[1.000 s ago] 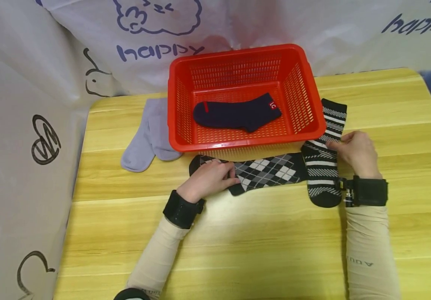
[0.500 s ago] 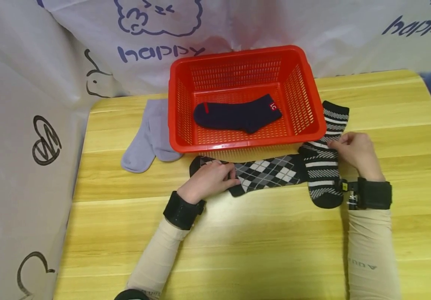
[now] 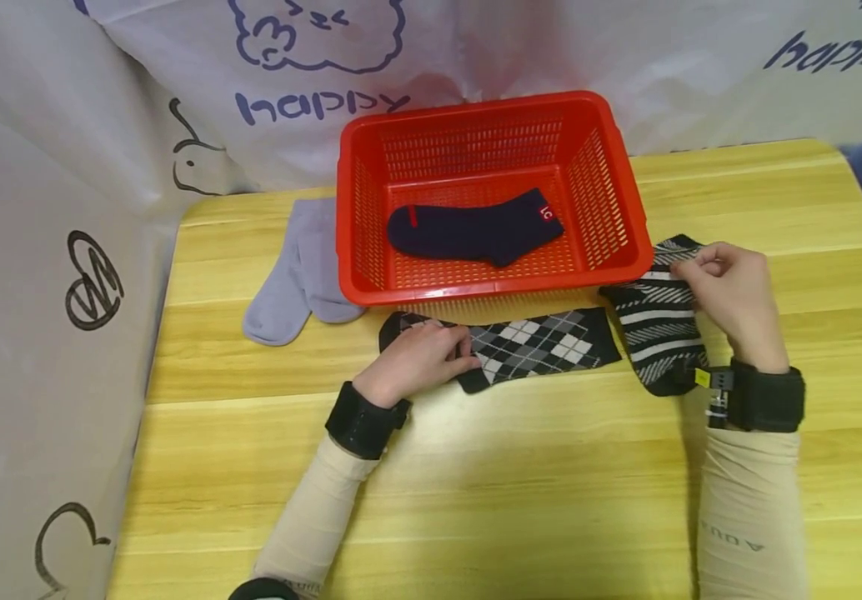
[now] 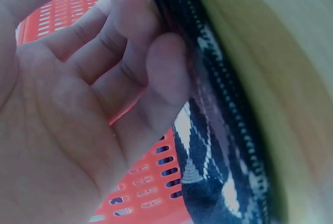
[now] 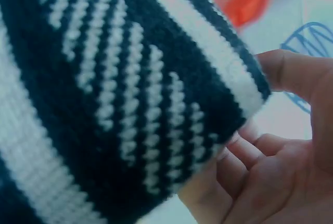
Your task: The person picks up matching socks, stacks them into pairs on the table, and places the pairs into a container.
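My right hand (image 3: 734,292) pinches the edge of a black-and-white striped sock (image 3: 659,321) near its middle, to the right of the red basket. In the right wrist view the striped sock (image 5: 130,88) fills the left side, its edge between thumb and fingers. My left hand (image 3: 427,358) rests on the foot part of an argyle sock (image 3: 536,342), lying flat in front of the basket. In the left wrist view the fingertips (image 4: 166,70) press against the argyle sock (image 4: 208,146), with the thumb apart from them; the hand covers part of this sock.
The red plastic basket (image 3: 431,293) stands at the back of the wooden table (image 3: 521,500), with a navy sock (image 3: 468,229) inside. Light grey socks (image 3: 281,292) lie at its left, partly hidden by it. A printed white cloth (image 3: 521,50) hangs behind.
My right hand has moved slightly right, pulling the striped sock off the argyle sock's cuff; its toe has shifted up and its cuff down. My left hand stays put.
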Motion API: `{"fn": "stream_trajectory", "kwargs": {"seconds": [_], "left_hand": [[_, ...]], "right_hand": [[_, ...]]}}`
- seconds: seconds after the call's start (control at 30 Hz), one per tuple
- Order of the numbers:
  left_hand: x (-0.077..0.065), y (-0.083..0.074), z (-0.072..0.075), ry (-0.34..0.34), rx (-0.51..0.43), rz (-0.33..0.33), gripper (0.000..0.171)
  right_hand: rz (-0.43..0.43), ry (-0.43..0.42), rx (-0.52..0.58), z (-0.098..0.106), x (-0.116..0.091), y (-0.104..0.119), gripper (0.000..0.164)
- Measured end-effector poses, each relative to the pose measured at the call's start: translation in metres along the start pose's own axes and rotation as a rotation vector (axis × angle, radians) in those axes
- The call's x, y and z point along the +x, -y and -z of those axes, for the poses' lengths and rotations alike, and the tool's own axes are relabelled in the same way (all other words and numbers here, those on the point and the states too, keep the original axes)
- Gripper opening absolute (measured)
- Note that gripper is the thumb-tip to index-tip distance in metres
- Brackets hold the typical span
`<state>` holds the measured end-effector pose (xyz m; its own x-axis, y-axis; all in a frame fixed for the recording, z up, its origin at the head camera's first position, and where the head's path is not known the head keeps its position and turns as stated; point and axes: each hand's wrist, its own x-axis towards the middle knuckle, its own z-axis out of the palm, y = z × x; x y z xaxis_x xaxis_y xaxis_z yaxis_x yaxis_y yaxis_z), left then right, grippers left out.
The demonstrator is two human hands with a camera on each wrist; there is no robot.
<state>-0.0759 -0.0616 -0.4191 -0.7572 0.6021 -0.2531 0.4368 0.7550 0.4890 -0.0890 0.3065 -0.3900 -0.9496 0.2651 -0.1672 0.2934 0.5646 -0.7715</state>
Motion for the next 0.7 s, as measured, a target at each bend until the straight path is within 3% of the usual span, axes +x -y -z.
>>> {"fn": "stream_trajectory", "kwargs": {"seconds": [0.23, 0.43, 0.6, 0.7], "left_hand": [[-0.001, -0.004, 0.004, -0.005, -0.035, -0.027, 0.019], [-0.001, -0.011, 0.005, -0.028, -0.052, -0.087, 0.017], [-0.002, -0.016, 0.005, -0.061, -0.089, -0.135, 0.015], [-0.003, -0.022, 0.004, -0.084, -0.119, -0.16, 0.012]], "right_hand": [[0.003, -0.095, 0.067, 0.012, -0.016, 0.018, 0.013], [0.085, -0.171, 0.125, 0.018, -0.031, 0.033, 0.016], [0.214, -0.184, 0.198, 0.016, -0.045, 0.047, 0.021], [0.339, -0.136, 0.262, 0.01, -0.054, 0.056, 0.025]]}}
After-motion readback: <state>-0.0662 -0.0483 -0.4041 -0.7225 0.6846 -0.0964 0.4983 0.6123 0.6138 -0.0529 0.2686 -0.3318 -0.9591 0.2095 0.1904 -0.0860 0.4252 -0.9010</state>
